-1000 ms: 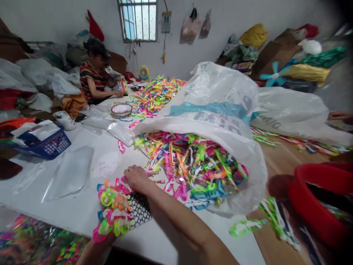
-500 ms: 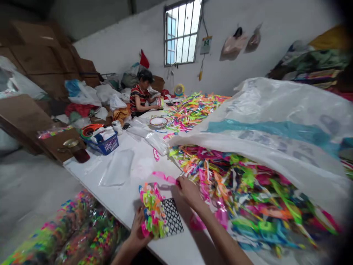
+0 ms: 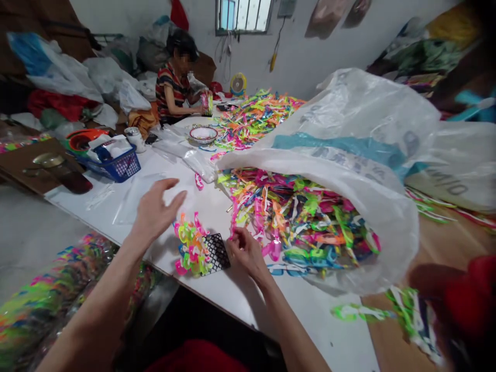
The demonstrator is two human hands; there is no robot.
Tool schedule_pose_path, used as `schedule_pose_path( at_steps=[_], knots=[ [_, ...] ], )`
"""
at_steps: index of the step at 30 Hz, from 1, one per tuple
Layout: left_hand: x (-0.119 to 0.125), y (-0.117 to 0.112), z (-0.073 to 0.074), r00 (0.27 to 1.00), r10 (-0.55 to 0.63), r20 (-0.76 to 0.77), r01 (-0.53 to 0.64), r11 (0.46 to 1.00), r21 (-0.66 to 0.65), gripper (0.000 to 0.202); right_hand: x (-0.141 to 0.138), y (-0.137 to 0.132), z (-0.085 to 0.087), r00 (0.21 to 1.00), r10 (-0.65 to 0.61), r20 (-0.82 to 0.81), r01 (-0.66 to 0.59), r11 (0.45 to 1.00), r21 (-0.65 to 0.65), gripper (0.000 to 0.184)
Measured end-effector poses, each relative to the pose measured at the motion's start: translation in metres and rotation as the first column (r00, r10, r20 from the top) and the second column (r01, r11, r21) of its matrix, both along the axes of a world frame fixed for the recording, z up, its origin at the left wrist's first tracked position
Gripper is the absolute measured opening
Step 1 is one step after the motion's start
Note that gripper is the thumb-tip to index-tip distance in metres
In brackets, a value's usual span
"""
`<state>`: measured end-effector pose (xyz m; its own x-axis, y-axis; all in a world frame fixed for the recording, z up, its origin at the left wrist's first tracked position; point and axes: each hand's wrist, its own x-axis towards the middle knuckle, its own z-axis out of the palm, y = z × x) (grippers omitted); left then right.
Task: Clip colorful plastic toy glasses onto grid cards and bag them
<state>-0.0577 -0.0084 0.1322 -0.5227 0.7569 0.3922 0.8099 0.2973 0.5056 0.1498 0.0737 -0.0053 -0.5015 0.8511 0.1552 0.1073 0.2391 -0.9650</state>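
My left hand (image 3: 157,206) is raised above the table, thumb and fingers spread, with nothing in it. Just beyond its wrist stands a black grid rack (image 3: 217,252), its left part packed with upright neon plastic pieces (image 3: 191,243). To the right of the rack, my right hand (image 3: 245,249) pinches a pair of pink plastic toy glasses (image 3: 233,219), seen edge-on and pointing away from me. Close by that hand, a heap of multicoloured plastic glasses (image 3: 298,222) spills out of a large white woven sack (image 3: 349,124).
A blue basket (image 3: 126,166), a jug of dark liquid (image 3: 73,178) and clear plastic bags (image 3: 132,199) lie left. A bowl (image 3: 203,135) and a second colourful pile (image 3: 259,121) are farther back. Another person (image 3: 174,85) sits at the far side. Filled bags (image 3: 50,294) stand on the floor.
My left hand has let go of the rack's side and risen, opening. My right hand has drawn nearer the rack, turning the pink glasses lengthwise. The view has tipped downward.
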Motion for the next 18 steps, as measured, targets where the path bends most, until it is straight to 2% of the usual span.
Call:
schedule_pose_path(
  at_steps=[2,3,5,6,8,10,15,18],
  knots=[
    [0.02,0.016,0.005,0.984,-0.14,-0.112,0.115,0.971,-0.208,0.049,-0.004,-0.001,0.01,0.999,-0.03,-0.031,0.031,0.999,0.018,0.024],
    [0.029,0.023,0.003,0.973,-0.192,-0.131,0.139,0.932,-0.334,0.049,-0.006,0.0,0.01,0.998,-0.058,-0.018,0.058,0.998,0.039,0.02],
    [0.039,0.032,-0.007,0.966,-0.237,-0.102,0.15,0.838,-0.524,0.046,-0.006,0.001,-0.001,0.994,-0.095,0.054,0.092,0.994,0.057,0.015],
    [0.04,0.035,-0.011,0.969,-0.236,-0.077,0.15,0.805,-0.574,0.044,-0.006,0.001,-0.009,0.989,-0.101,0.103,0.098,0.994,0.04,0.016],
    [0.04,0.038,-0.019,0.97,-0.235,-0.054,0.154,0.776,-0.612,0.041,-0.003,0.001,-0.025,0.978,-0.102,0.183,0.11,0.993,-0.036,0.022],
    [0.037,0.039,-0.021,0.963,-0.259,-0.073,0.159,0.767,-0.622,0.04,-0.002,-0.001,-0.031,0.977,-0.107,0.184,0.128,0.987,-0.102,0.026],
    [0.037,0.039,-0.019,0.955,-0.271,-0.122,0.131,0.752,-0.646,0.044,-0.011,-0.001,-0.008,0.993,-0.108,-0.055,0.101,0.988,-0.117,0.025],
    [0.037,0.038,-0.018,0.947,-0.294,-0.129,0.136,0.731,-0.668,0.046,-0.016,0.0,-0.012,0.998,-0.055,-0.042,0.051,0.994,-0.093,0.037]
  ],
)
